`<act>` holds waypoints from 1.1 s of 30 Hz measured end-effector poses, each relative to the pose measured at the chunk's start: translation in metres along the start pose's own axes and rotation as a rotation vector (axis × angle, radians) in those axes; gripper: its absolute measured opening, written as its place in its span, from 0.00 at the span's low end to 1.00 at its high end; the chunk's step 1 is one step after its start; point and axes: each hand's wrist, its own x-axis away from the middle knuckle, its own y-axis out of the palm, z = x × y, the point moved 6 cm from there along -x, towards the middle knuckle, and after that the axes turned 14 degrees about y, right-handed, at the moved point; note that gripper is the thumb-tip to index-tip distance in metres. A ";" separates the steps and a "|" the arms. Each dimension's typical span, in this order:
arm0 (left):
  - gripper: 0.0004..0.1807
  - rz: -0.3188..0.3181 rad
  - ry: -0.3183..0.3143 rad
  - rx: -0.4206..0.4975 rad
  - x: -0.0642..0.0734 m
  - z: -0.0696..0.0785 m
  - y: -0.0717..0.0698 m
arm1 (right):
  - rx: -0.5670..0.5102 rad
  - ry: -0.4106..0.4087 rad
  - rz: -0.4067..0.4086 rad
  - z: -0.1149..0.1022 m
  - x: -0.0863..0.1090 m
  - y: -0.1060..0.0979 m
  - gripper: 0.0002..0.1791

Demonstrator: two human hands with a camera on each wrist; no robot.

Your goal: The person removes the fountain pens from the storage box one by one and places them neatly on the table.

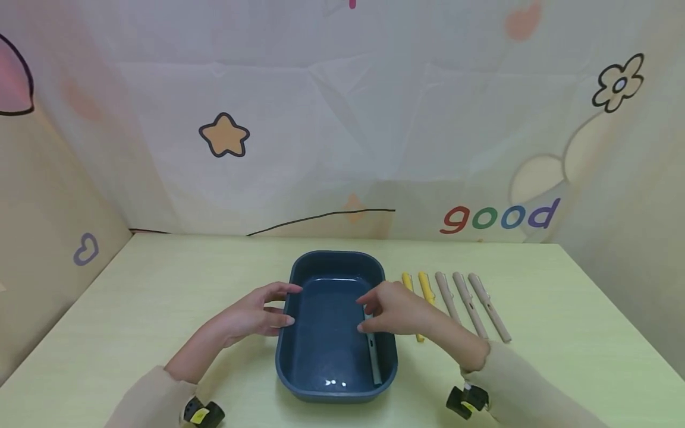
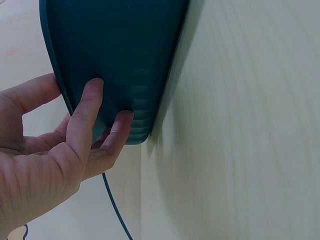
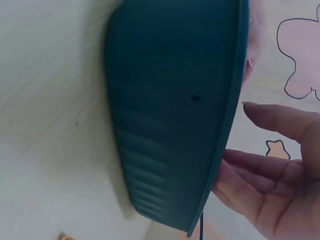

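In the head view a dark blue rectangular tub (image 1: 332, 380) stands on the table. A grey pen (image 1: 374, 362) lies inside along its right wall, its far end partly hidden by my right hand. My left hand (image 1: 251, 315) holds the tub's left side, with a finger over the rim and others against the outer wall, as the left wrist view shows the hand (image 2: 55, 145). Over the right rim hovers my right hand (image 1: 398, 309), thumb and fingers apart. The right wrist view shows this hand (image 3: 280, 185) beyond the tub's wall (image 3: 165, 110), with nothing visible between its fingertips.
Right of the tub, two yellow pens (image 1: 426, 288) and three grey pens (image 1: 491, 306) lie in a slanted row. The right forearm passes over the near ends of some. A printed cloth (image 1: 278, 107) forms the back wall behind the pale table (image 1: 176, 285).
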 end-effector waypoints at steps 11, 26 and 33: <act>0.32 -0.001 -0.007 0.000 0.001 -0.004 -0.001 | 0.322 0.046 0.131 -0.017 -0.012 0.015 0.09; 0.32 -0.028 0.008 0.015 0.000 0.000 0.003 | 0.556 0.192 0.118 -0.015 -0.026 0.038 0.05; 0.32 -0.016 -0.001 0.006 0.000 0.001 0.003 | 0.501 0.158 0.127 -0.009 -0.029 0.042 0.06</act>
